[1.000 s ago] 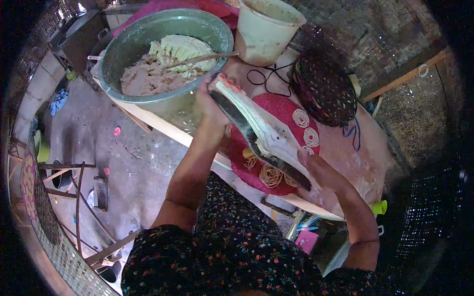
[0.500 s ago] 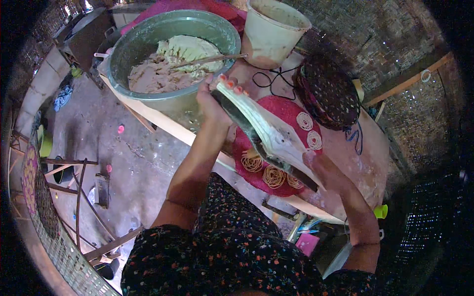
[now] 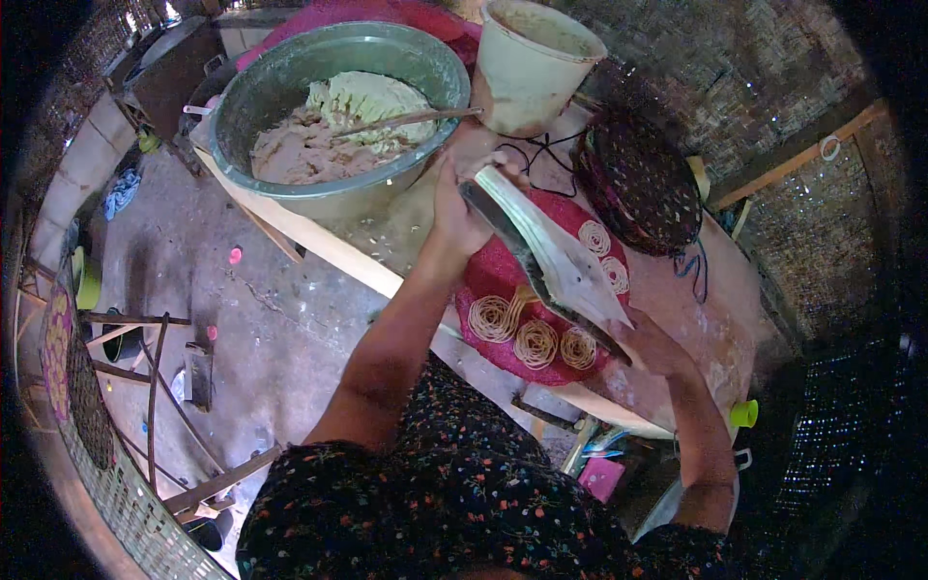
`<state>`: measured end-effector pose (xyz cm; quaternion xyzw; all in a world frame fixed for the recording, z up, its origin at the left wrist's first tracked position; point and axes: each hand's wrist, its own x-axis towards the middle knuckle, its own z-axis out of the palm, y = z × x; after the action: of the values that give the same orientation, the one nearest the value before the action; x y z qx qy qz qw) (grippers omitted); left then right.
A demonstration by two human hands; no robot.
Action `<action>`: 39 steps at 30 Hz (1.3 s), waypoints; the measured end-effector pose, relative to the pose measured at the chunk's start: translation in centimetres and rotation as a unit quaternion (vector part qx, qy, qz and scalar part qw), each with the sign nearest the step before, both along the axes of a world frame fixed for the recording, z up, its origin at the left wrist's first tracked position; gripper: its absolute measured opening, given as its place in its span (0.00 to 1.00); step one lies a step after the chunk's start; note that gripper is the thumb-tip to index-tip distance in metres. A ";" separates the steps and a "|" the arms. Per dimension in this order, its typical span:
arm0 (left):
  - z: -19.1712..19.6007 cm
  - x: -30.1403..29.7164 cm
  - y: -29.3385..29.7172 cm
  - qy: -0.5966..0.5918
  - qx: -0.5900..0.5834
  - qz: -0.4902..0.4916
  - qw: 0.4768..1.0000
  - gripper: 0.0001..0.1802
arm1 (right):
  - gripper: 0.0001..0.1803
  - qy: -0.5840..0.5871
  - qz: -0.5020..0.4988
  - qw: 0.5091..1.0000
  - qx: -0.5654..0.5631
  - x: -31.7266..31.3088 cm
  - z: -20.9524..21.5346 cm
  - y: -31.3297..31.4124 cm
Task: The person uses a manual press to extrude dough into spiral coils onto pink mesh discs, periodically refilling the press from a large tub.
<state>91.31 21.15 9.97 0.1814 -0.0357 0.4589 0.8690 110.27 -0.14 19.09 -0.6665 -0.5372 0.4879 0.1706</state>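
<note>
My left hand (image 3: 456,209) grips the far end of a long grey metal press (image 3: 547,256), and my right hand (image 3: 650,341) holds its near end. The press hangs tilted over a round red woven tray (image 3: 503,277). Several coiled rounds of pale noodle (image 3: 532,340) lie on the tray, some near its front edge and two (image 3: 604,253) beyond the press. A large green basin (image 3: 290,92) of pale dough with a wooden stick (image 3: 406,121) in it stands just past my left hand.
A cream bucket (image 3: 530,60) stands behind the tray. A dark woven basket lid (image 3: 640,181) lies to the right with a black cord (image 3: 541,155) nearby. The wooden table's edge (image 3: 319,242) runs diagonally; a concrete floor (image 3: 242,319) with metal frames lies left.
The view has shifted, so the basin and tray sit lower and nearer the middle. Both hands still hold the press over the red tray, with more noodle coils showing at its front.
</note>
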 end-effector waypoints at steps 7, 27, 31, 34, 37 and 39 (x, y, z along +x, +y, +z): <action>-10.1 -1.1 -3.9 0.579 0.508 -0.025 0.637 0.26 | 0.31 0.101 -0.085 0.991 -0.005 2.4 -3.8 -2.6; -8.3 -5.0 -8.1 0.657 0.621 0.076 0.421 0.26 | 0.31 0.094 -0.104 0.988 0.066 3.5 -5.1 -2.2; -6.0 -7.0 -10.1 0.619 0.686 0.177 0.340 0.32 | 0.34 0.119 -0.109 0.983 0.092 4.0 -4.7 -3.2; -4.4 -6.2 -8.3 0.600 0.675 0.237 0.357 0.36 | 0.36 0.116 -0.108 0.982 0.105 3.8 -3.3 -3.9; -0.9 -1.1 -4.0 0.322 0.314 0.149 0.881 0.39 | 0.37 0.127 -0.127 0.980 0.084 2.9 -1.4 -4.8; 8.0 1.4 -3.7 0.020 0.033 -0.047 0.998 0.44 | 0.37 0.135 -0.148 0.977 0.075 3.1 -0.7 -5.2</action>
<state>92.75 17.46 17.97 0.2167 -0.0420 0.4127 0.8837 113.36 -5.35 18.41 -0.6522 -0.4394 0.5009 0.3615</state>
